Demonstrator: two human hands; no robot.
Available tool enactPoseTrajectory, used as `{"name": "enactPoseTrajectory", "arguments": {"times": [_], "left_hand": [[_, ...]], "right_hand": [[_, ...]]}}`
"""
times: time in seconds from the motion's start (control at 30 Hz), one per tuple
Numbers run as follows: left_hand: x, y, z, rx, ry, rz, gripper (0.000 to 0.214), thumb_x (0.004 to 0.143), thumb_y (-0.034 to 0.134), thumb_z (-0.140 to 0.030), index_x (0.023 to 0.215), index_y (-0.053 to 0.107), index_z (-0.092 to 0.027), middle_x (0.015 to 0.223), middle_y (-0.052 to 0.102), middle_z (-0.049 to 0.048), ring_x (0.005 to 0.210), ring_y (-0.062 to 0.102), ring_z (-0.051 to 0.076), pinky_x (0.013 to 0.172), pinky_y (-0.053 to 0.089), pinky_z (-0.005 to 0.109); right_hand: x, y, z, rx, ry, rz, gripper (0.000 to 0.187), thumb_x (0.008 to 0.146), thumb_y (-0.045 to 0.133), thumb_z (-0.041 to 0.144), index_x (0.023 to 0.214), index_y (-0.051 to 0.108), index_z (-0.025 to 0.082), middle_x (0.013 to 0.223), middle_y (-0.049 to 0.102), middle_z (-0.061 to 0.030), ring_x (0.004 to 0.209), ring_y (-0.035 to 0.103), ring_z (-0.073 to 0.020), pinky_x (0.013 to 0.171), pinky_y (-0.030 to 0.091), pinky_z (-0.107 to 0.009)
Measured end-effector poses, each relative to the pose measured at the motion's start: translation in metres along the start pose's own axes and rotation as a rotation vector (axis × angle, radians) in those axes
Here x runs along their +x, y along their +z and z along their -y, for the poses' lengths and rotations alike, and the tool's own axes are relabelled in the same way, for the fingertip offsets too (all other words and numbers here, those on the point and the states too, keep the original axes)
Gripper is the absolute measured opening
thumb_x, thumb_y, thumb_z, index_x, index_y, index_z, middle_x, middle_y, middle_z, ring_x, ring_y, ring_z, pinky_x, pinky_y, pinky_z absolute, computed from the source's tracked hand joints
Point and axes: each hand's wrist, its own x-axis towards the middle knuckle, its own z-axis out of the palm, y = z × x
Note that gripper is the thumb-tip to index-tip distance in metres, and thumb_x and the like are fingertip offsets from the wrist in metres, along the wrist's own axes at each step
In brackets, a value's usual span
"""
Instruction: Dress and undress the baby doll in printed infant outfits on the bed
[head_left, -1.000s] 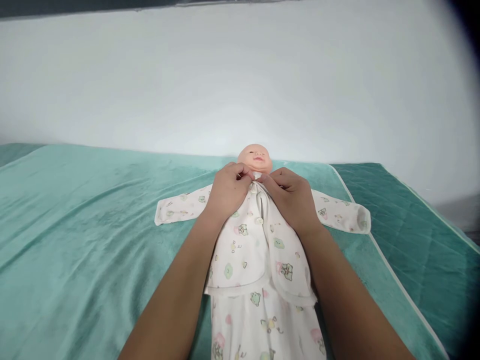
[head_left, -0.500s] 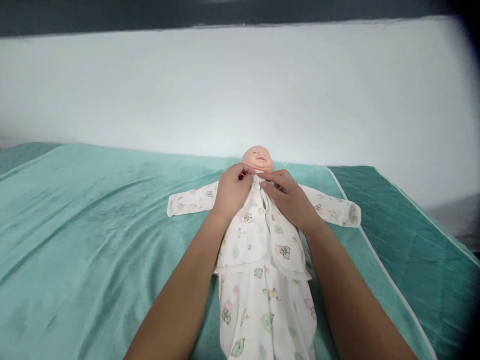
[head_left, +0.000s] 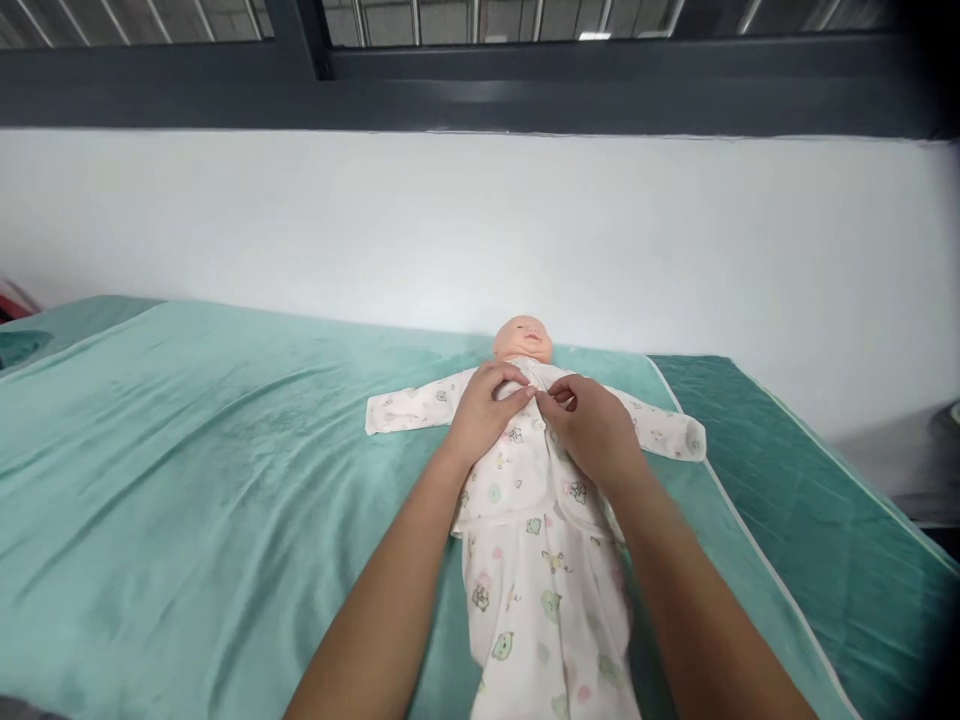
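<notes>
A baby doll (head_left: 523, 340) lies on its back on a teal blanket (head_left: 187, 450), dressed in a white printed shirt (head_left: 525, 470) and matching trousers (head_left: 544, 610). Both sleeves are spread out sideways. My left hand (head_left: 486, 412) pinches the left front edge of the shirt at the doll's upper chest. My right hand (head_left: 592, 425) pinches the right front edge, fingertips meeting the left hand's at the shirt's middle. Small buttons run down the front below my fingers.
The blanket covers a darker quilted green mattress (head_left: 810, 520), whose right edge drops off. A white wall (head_left: 480, 230) rises right behind the doll's head, with a dark window frame (head_left: 480, 90) above it.
My view has tilted up and drawn back, so the window now shows. Both hands have slid slightly down from the doll's collar to its upper chest, still pinching the shirt front.
</notes>
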Motion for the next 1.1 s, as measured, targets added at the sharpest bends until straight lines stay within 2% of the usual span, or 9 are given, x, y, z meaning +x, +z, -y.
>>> {"name": "enactPoseTrajectory", "arguments": {"times": [0.1, 0.2, 0.3, 0.43, 0.5, 0.63, 0.83, 1.0, 1.1], "left_hand": [[0.004, -0.002, 0.002, -0.012, -0.024, 0.031, 0.008, 0.087, 0.063, -0.027, 0.091, 0.067, -0.021, 0.118, 0.061, 0.006, 0.118, 0.056, 0.018, 0.105, 0.039, 0.031], [0.006, -0.003, 0.0, 0.005, -0.07, 0.07, 0.007, 0.085, 0.064, -0.026, 0.087, 0.068, -0.021, 0.123, 0.06, 0.0061, 0.121, 0.055, 0.02, 0.107, 0.037, 0.033], [0.005, -0.003, -0.002, 0.009, -0.096, 0.087, 0.009, 0.086, 0.064, -0.029, 0.088, 0.068, -0.022, 0.127, 0.059, 0.0057, 0.123, 0.053, 0.021, 0.109, 0.035, 0.034], [0.005, -0.002, -0.004, 0.004, -0.092, 0.075, 0.009, 0.088, 0.062, -0.029, 0.087, 0.066, -0.021, 0.128, 0.059, 0.006, 0.126, 0.052, 0.021, 0.112, 0.033, 0.036], [0.004, -0.002, -0.005, 0.009, -0.097, 0.073, 0.009, 0.089, 0.061, -0.028, 0.086, 0.066, -0.021, 0.131, 0.059, 0.006, 0.129, 0.051, 0.021, 0.112, 0.033, 0.037], [0.002, -0.003, -0.014, 0.013, -0.13, 0.056, 0.01, 0.089, 0.061, -0.028, 0.084, 0.066, -0.022, 0.137, 0.057, 0.0051, 0.132, 0.048, 0.022, 0.112, 0.035, 0.038], [-0.005, 0.001, -0.027, -0.006, -0.194, 0.043, 0.015, 0.09, 0.058, -0.034, 0.084, 0.066, -0.023, 0.143, 0.052, 0.0033, 0.132, 0.047, 0.026, 0.094, 0.049, 0.037], [-0.005, 0.005, -0.02, 0.071, -0.147, 0.029, 0.011, 0.09, 0.058, -0.028, 0.086, 0.068, -0.023, 0.139, 0.056, 0.0029, 0.136, 0.043, 0.023, 0.113, 0.033, 0.04], [-0.004, 0.005, -0.017, 0.068, -0.145, 0.036, 0.012, 0.091, 0.058, -0.03, 0.086, 0.067, -0.023, 0.139, 0.056, 0.003, 0.136, 0.043, 0.022, 0.115, 0.031, 0.039]], "right_hand": [[0.011, -0.005, 0.006, -0.06, 0.07, 0.157, 0.02, 0.082, 0.058, 0.042, 0.073, 0.058, 0.023, 0.074, 0.066, -0.0026, 0.066, 0.055, -0.0192, 0.06, 0.035, -0.031], [0.013, -0.007, 0.002, -0.001, 0.077, 0.186, 0.017, 0.079, 0.059, 0.038, 0.07, 0.058, 0.023, 0.07, 0.065, -0.0021, 0.062, 0.053, -0.018, 0.057, 0.033, -0.03], [0.012, -0.008, -0.01, 0.227, 0.129, 0.196, 0.017, 0.078, 0.061, 0.039, 0.073, 0.061, 0.023, 0.07, 0.063, 0.0001, 0.061, 0.051, -0.0154, 0.055, 0.033, -0.028], [0.014, -0.008, -0.024, 0.542, 0.29, 0.236, 0.022, 0.076, 0.063, 0.042, 0.073, 0.062, 0.021, 0.058, 0.048, 0.0037, 0.05, 0.036, -0.011, 0.047, 0.024, -0.026], [0.014, -0.007, -0.023, 0.595, 0.299, 0.193, 0.021, 0.075, 0.065, 0.041, 0.075, 0.064, 0.02, 0.059, 0.051, 0.0031, 0.051, 0.037, -0.0109, 0.047, 0.025, -0.025], [0.007, -0.004, -0.008, 0.583, 0.245, 0.026, 0.021, 0.076, 0.065, 0.039, 0.082, 0.07, 0.02, 0.073, 0.064, -0.0002, 0.06, 0.05, -0.0137, 0.054, 0.036, -0.026], [-0.008, -0.002, 0.006, 0.574, 0.241, -0.03, 0.022, 0.079, 0.066, 0.037, 0.09, 0.075, 0.021, 0.087, 0.073, -0.0027, 0.078, 0.063, -0.0193, 0.069, 0.047, -0.028], [-0.012, 0.0, 0.002, 0.555, 0.225, -0.035, 0.021, 0.081, 0.067, 0.037, 0.094, 0.076, 0.022, 0.092, 0.075, -0.0022, 0.087, 0.066, -0.0204, 0.08, 0.049, -0.031], [-0.011, 0.002, -0.001, 0.577, 0.21, -0.031, 0.023, 0.081, 0.068, 0.038, 0.095, 0.076, 0.022, 0.094, 0.075, -0.0031, 0.09, 0.066, -0.0215, 0.084, 0.049, -0.033]]}}
